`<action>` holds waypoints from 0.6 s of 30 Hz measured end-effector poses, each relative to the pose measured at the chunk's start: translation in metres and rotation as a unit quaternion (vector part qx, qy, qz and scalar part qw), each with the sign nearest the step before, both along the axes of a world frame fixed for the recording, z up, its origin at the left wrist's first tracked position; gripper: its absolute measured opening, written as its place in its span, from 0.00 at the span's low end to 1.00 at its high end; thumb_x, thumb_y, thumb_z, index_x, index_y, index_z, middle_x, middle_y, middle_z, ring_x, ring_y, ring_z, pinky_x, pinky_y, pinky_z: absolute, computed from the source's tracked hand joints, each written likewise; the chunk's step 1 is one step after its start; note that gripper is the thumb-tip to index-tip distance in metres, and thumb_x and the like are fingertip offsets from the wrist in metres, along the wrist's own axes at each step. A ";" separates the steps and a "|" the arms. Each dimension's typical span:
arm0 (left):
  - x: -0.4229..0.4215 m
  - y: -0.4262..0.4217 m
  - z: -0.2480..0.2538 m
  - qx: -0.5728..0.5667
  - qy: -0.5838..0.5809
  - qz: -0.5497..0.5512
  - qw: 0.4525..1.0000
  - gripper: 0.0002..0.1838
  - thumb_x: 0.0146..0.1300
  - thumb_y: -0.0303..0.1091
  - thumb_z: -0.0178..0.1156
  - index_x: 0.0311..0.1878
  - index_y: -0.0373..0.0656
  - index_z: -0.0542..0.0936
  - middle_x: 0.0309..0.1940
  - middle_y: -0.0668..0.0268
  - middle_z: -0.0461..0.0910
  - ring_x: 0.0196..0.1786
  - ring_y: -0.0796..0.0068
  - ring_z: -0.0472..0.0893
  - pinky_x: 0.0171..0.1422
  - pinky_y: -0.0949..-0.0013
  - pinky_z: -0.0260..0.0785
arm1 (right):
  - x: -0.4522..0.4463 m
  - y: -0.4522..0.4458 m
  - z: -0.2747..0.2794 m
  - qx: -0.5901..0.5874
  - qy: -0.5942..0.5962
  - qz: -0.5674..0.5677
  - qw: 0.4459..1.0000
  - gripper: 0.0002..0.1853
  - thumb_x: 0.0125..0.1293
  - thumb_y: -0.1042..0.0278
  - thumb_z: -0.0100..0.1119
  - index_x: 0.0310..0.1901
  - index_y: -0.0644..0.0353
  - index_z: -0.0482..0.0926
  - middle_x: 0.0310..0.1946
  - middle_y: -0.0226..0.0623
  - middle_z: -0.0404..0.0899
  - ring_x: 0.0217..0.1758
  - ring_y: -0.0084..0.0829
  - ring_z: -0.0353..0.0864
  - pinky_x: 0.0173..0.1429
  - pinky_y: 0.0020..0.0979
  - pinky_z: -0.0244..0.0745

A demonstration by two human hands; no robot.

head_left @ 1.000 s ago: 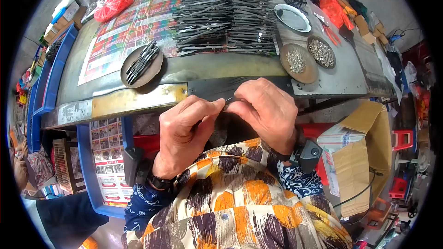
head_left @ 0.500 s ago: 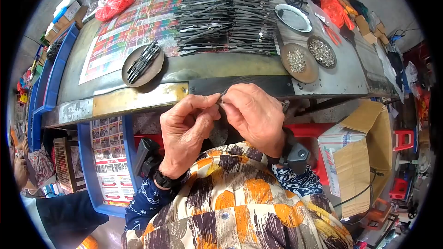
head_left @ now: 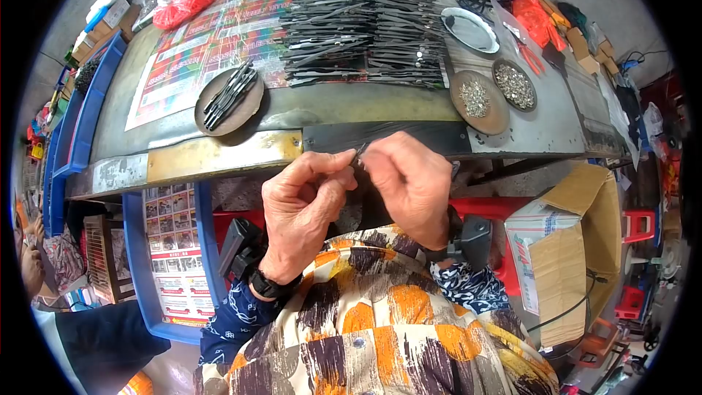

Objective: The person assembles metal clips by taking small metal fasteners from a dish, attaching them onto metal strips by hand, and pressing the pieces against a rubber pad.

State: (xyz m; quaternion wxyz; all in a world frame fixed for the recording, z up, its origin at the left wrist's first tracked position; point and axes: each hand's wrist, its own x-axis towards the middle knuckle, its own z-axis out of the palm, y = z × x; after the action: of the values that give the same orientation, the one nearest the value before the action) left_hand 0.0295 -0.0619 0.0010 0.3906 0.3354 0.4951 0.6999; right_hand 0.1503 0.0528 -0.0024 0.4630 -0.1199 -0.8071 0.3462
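Just past the table's front edge, my left hand (head_left: 301, 201) pinches a small, thin dark piece (head_left: 359, 153) between thumb and forefinger. My right hand (head_left: 415, 184) is curled close against the same piece, its fingertips partly blurred; what they hold is hidden. Beyond my hands, a round brown dish (head_left: 250, 115) carries several black slender strips (head_left: 228, 99). Long rows of similar black strips (head_left: 329, 36) lie on printed sheets. To the right, a tan dish (head_left: 491, 123) and a darker bowl (head_left: 528, 104) contain many tiny shiny metal parts.
A white oval dish (head_left: 488, 45) and red-handled pliers (head_left: 529, 57) lie at the right of the table (head_left: 380, 106). Below are a blue tray (head_left: 137, 278) on the left and an open cardboard box (head_left: 559, 271) on the right. Another person's hand (head_left: 31, 267) shows far left.
My right fingertips have shifted slightly away from my left ones and are now blurred. More of the small dark piece shows between the hands. The view has shifted slightly.
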 end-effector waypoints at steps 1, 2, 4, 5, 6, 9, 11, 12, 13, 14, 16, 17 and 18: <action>0.000 0.000 0.000 0.000 -0.002 0.001 1.000 0.13 0.65 0.18 0.56 0.51 0.35 0.82 0.32 0.71 0.82 0.26 0.93 0.68 0.29 0.86 0.61 | 0.001 -0.004 0.002 -0.086 0.003 0.012 0.996 0.18 0.62 0.72 0.68 0.52 0.65 0.74 0.31 0.39 0.77 0.28 0.32 0.80 0.32 0.30 0.76; 0.000 0.000 0.000 0.000 -0.003 0.003 1.000 0.13 0.65 0.17 0.56 0.51 0.35 0.82 0.32 0.71 0.82 0.27 0.93 0.68 0.29 0.86 0.61 | 0.002 -0.006 0.004 -0.171 0.006 0.024 0.985 0.21 0.63 0.70 0.68 0.55 0.65 0.73 0.31 0.39 0.77 0.27 0.29 0.79 0.32 0.29 0.76; -0.001 0.000 -0.001 0.009 0.004 -0.004 1.000 0.13 0.65 0.17 0.56 0.51 0.35 0.82 0.32 0.71 0.82 0.27 0.93 0.68 0.29 0.86 0.61 | 0.002 -0.007 0.008 -0.145 -0.039 0.054 0.987 0.26 0.64 0.66 0.68 0.60 0.64 0.70 0.31 0.37 0.77 0.27 0.25 0.78 0.32 0.27 0.75; -0.002 0.000 -0.004 0.017 0.013 -0.012 1.000 0.13 0.65 0.17 0.56 0.51 0.35 0.82 0.32 0.71 0.82 0.27 0.94 0.69 0.29 0.86 0.61 | 0.002 -0.007 0.009 -0.132 -0.061 0.068 0.987 0.29 0.64 0.64 0.68 0.62 0.63 0.68 0.31 0.37 0.76 0.26 0.24 0.77 0.32 0.26 0.74; -0.002 0.000 -0.006 0.025 0.022 -0.020 0.999 0.13 0.65 0.17 0.56 0.51 0.35 0.82 0.32 0.71 0.82 0.27 0.94 0.69 0.29 0.86 0.61 | -0.003 -0.004 0.003 -0.143 -0.046 0.052 0.987 0.29 0.64 0.62 0.69 0.62 0.62 0.68 0.31 0.37 0.77 0.25 0.23 0.75 0.31 0.25 0.74; 0.002 0.000 0.004 -0.009 0.021 0.002 1.000 0.13 0.64 0.17 0.56 0.50 0.35 0.82 0.33 0.71 0.82 0.28 0.94 0.69 0.30 0.86 0.61 | -0.002 0.018 0.007 -0.208 -0.025 -0.057 0.976 0.29 0.64 0.62 0.68 0.62 0.62 0.68 0.32 0.37 0.77 0.25 0.23 0.76 0.31 0.26 0.73; 0.001 -0.002 0.004 -0.017 0.022 0.001 1.000 0.13 0.64 0.16 0.56 0.50 0.35 0.82 0.33 0.71 0.82 0.28 0.94 0.70 0.30 0.86 0.62 | -0.001 0.010 0.012 -0.132 -0.030 -0.028 0.990 0.25 0.66 0.63 0.66 0.60 0.62 0.69 0.30 0.37 0.77 0.27 0.24 0.76 0.32 0.26 0.73; 0.000 -0.003 0.004 -0.020 0.023 0.001 1.000 0.13 0.64 0.16 0.56 0.50 0.35 0.82 0.33 0.71 0.82 0.29 0.93 0.70 0.30 0.86 0.62 | -0.002 0.000 0.011 -0.091 -0.035 0.002 0.995 0.24 0.66 0.63 0.66 0.60 0.62 0.69 0.30 0.36 0.77 0.27 0.25 0.76 0.32 0.26 0.73; -0.001 -0.002 0.004 -0.013 0.025 -0.001 1.000 0.13 0.64 0.17 0.56 0.50 0.34 0.83 0.33 0.70 0.82 0.29 0.93 0.70 0.30 0.86 0.62 | -0.003 -0.005 0.011 -0.049 -0.040 0.031 0.998 0.23 0.67 0.63 0.65 0.59 0.62 0.70 0.29 0.36 0.77 0.27 0.25 0.76 0.32 0.26 0.73; 0.000 -0.002 0.004 -0.006 0.025 -0.003 1.000 0.13 0.64 0.17 0.56 0.50 0.34 0.83 0.34 0.70 0.82 0.29 0.93 0.70 0.31 0.86 0.63 | -0.004 -0.002 0.010 -0.058 -0.042 0.013 0.997 0.23 0.67 0.63 0.64 0.59 0.61 0.70 0.29 0.36 0.76 0.28 0.25 0.76 0.33 0.26 0.73; -0.002 -0.001 0.003 -0.013 0.036 -0.005 0.999 0.13 0.65 0.17 0.57 0.51 0.34 0.82 0.34 0.69 0.83 0.31 0.93 0.72 0.32 0.86 0.64 | -0.004 0.009 0.008 -0.090 -0.035 -0.037 0.995 0.22 0.68 0.63 0.63 0.59 0.62 0.70 0.30 0.35 0.75 0.29 0.24 0.76 0.34 0.26 0.74; -0.003 -0.002 0.004 -0.013 0.041 -0.004 0.999 0.13 0.65 0.16 0.57 0.51 0.33 0.82 0.35 0.69 0.83 0.32 0.93 0.72 0.33 0.86 0.65 | -0.003 0.015 0.008 -0.110 -0.026 -0.067 0.991 0.22 0.69 0.62 0.63 0.59 0.62 0.70 0.31 0.35 0.75 0.29 0.23 0.76 0.34 0.26 0.74; -0.003 -0.003 0.007 -0.013 0.046 -0.003 0.999 0.13 0.65 0.16 0.57 0.52 0.33 0.82 0.35 0.69 0.83 0.33 0.92 0.73 0.34 0.86 0.65 | 0.004 0.016 0.014 -0.146 -0.034 -0.065 0.987 0.21 0.68 0.65 0.64 0.58 0.62 0.70 0.31 0.34 0.75 0.29 0.21 0.75 0.33 0.26 0.74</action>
State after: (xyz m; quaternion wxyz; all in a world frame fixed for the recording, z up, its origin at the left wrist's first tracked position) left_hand 0.0266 -0.0645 0.0076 0.3740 0.3637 0.5208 0.6757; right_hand 0.1538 0.0688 0.0119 0.4345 -0.2504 -0.7534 0.4253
